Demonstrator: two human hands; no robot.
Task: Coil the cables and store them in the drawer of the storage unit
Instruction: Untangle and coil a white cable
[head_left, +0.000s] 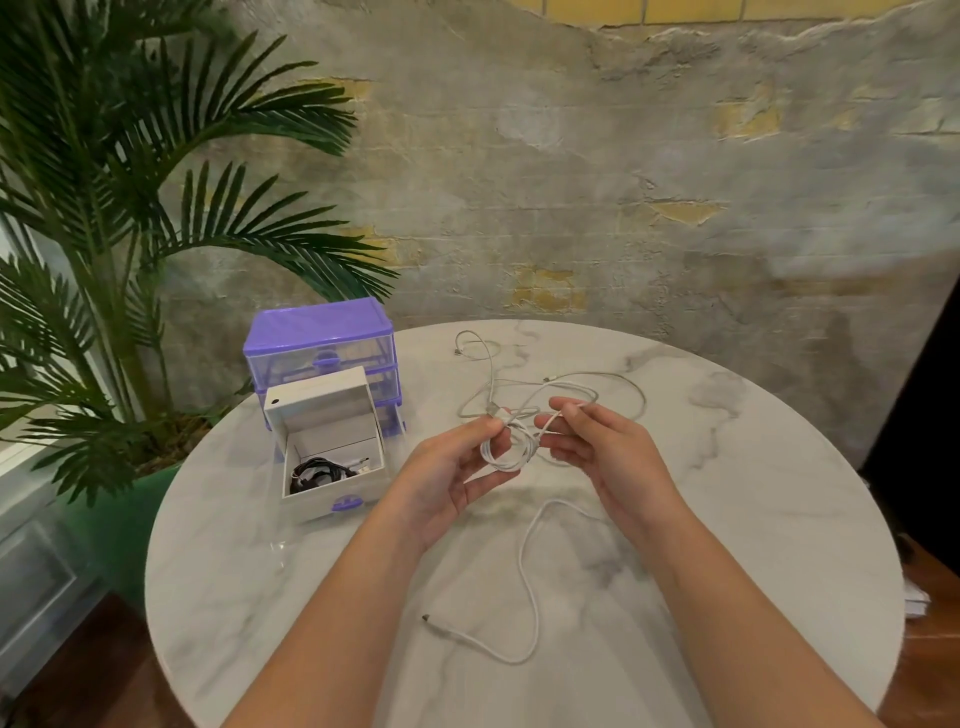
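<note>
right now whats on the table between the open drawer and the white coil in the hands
In the head view, only the left hand lies between the open drawer and the white coil; the marble table beneath shows bare.

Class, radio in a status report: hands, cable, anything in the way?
Left hand pinching white cable coil; right hand feeding a strand. Tail loose on table. Drawer open, black cable inside. Path unobstructed.

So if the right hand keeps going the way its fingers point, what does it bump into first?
Probably the white cable coil that the left hand holds; the right hand points left at it, pinching a strand. Depth is hard to judge.
</note>
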